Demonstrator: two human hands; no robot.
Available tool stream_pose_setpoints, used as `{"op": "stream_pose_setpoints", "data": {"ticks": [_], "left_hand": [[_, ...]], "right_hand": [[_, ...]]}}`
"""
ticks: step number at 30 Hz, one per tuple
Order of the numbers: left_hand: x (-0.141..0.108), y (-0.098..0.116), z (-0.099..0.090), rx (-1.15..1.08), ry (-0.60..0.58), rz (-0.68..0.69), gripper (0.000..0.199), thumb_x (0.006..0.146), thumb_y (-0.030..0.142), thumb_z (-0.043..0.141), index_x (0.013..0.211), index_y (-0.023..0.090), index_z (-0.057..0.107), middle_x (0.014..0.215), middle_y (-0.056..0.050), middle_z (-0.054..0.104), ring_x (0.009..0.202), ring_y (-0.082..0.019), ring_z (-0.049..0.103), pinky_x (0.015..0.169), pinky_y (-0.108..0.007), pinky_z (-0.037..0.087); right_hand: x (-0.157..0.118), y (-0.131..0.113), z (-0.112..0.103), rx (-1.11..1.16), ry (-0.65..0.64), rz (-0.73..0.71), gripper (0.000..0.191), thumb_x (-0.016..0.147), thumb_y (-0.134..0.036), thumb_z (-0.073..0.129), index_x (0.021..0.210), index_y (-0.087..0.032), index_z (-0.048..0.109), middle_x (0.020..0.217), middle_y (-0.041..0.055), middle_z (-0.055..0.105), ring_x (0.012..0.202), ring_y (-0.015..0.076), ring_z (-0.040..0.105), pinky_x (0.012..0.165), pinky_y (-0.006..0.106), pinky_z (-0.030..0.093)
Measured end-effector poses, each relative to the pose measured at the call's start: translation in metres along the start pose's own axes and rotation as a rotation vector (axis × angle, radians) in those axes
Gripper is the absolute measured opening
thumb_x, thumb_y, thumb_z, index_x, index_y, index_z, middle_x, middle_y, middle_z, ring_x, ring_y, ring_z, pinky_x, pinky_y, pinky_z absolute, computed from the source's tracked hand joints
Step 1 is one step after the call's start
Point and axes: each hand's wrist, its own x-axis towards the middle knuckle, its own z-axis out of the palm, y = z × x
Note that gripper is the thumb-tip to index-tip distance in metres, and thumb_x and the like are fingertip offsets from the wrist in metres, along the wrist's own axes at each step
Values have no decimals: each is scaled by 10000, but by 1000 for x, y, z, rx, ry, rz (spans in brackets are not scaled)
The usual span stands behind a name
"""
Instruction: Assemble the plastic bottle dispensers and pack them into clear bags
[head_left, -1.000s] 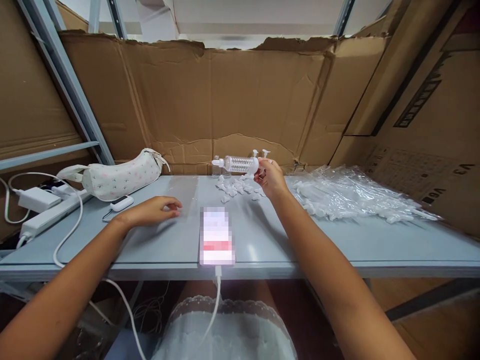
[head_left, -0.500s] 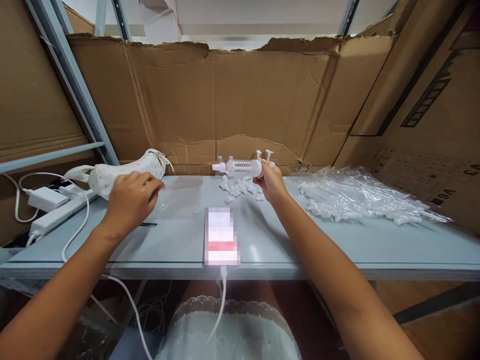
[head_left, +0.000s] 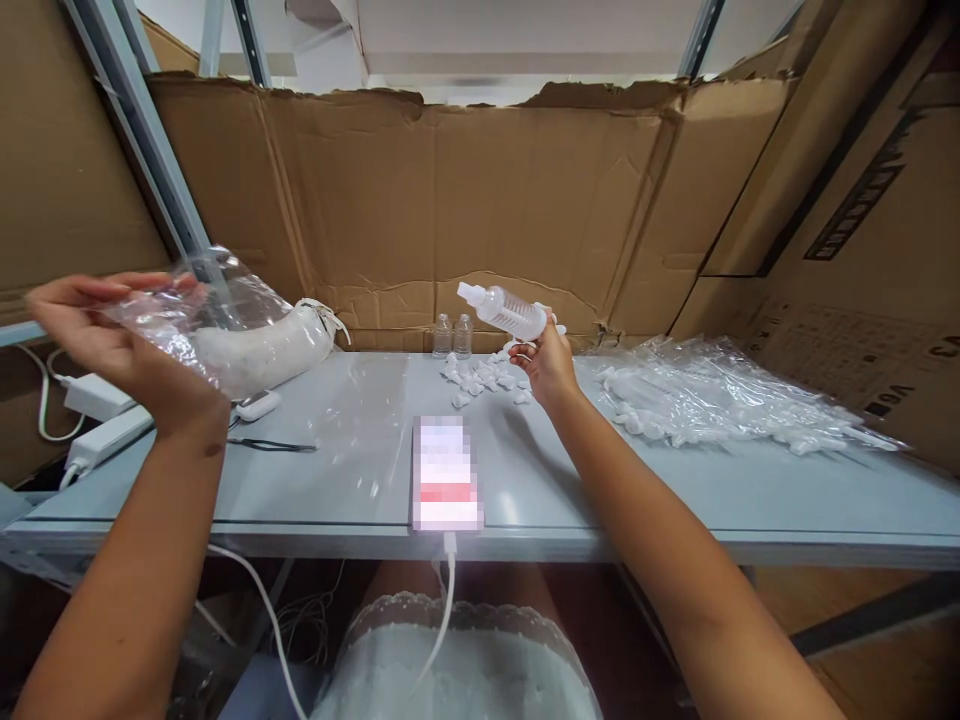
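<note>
My left hand (head_left: 127, 345) is raised at the left with a crinkled clear plastic bag (head_left: 236, 275) in its fingers. Behind the bag lies a white fabric pouch (head_left: 262, 350). My right hand (head_left: 551, 365) is closed around the base end of a clear bottle (head_left: 514, 312), which tilts with its white cap end up to the left. Small white parts poke out beside my right fingers; their kind is partly hidden. Below that hand lies a scatter of small white plastic pieces (head_left: 480, 377). Two small clear bottles (head_left: 453, 336) stand upright by the cardboard.
A phone (head_left: 448, 475) with a charging cable lies at the table's front edge. Black tweezers (head_left: 271, 445) and a white power strip (head_left: 109, 440) are on the left. At the right rests a large clear bag of white parts (head_left: 720, 395). Cardboard (head_left: 480, 200) walls the back.
My left hand has moved left and up, lifting the clear plastic bag. My right hand has tilted the bottle's cap end upward, and the two small bottles behind it now show fully.
</note>
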Motion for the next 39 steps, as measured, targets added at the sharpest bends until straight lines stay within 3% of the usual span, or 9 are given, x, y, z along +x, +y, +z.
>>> {"op": "stream_pose_setpoints", "data": {"ticks": [2, 5, 9, 11, 15, 24, 31, 36, 39], "left_hand": [[-2, -1, 9, -214, -12, -40, 82, 758, 195, 368, 825, 234, 342, 657, 32, 484, 623, -160, 566, 662, -349, 498], [-14, -5, 23, -281, -145, -457, 91, 689, 171, 431, 763, 214, 402, 532, 43, 507, 488, -147, 535, 546, -306, 458], [-44, -9, 42, -291, -702, -874, 174, 650, 75, 557, 771, 184, 494, 586, 30, 615, 557, -136, 608, 618, -305, 500], [-61, -10, 51, -288, -897, -969, 171, 696, 65, 582, 786, 185, 499, 615, 26, 637, 575, -143, 630, 640, -320, 508], [-83, -9, 73, -358, -1071, -1014, 104, 788, 79, 546, 802, 178, 518, 655, 11, 639, 616, -149, 647, 689, -355, 523], [-96, -8, 111, -379, -1012, -914, 136, 790, 69, 481, 731, 182, 530, 663, -7, 578, 624, -130, 573, 720, -343, 491], [-117, -39, 101, -358, -1007, -982, 156, 672, 33, 504, 665, 186, 481, 587, 1, 558, 556, -120, 505, 550, -251, 392], [-128, -32, 94, -415, -1007, -927, 96, 616, 111, 523, 672, 179, 481, 565, 26, 536, 480, -84, 444, 468, -205, 326], [-134, -26, 95, -408, -1010, -892, 83, 621, 138, 548, 646, 177, 480, 554, 23, 522, 452, -68, 382, 436, -195, 264]], "right_hand": [[-2, 0, 1, -5, -27, -9, 482, 722, -700, 608, 897, -266, 495, 704, -55, 608, 439, 76, 535, 398, 204, 430], [-7, -2, 5, -23, -67, -59, 524, 685, -723, 638, 856, -257, 470, 649, -59, 575, 444, 81, 525, 403, 206, 419], [-12, -4, 8, -45, -89, -169, 562, 657, -749, 649, 829, -257, 436, 623, -68, 547, 451, 86, 507, 401, 213, 404], [-13, -4, 8, -48, -74, -208, 582, 636, -759, 657, 816, -256, 428, 611, -75, 537, 442, 83, 495, 398, 213, 397], [-12, -4, 5, -90, -45, -295, 588, 624, -757, 669, 793, -250, 424, 586, -88, 512, 434, 71, 477, 419, 209, 406], [-4, -2, -1, -152, -59, -263, 602, 639, -775, 635, 804, -241, 412, 537, -83, 514, 433, 87, 508, 410, 207, 384], [-12, -1, 2, -308, -203, -152, 535, 632, -689, 707, 757, -224, 474, 531, -69, 497, 438, 85, 489, 429, 221, 411], [-28, 0, 12, -351, -404, -93, 469, 614, -581, 772, 731, -197, 530, 545, -70, 497, 436, 62, 452, 410, 203, 387], [-34, 2, 17, -297, -437, -4, 491, 585, -585, 789, 723, -189, 532, 513, -74, 496, 399, 64, 446, 381, 207, 370]]}}
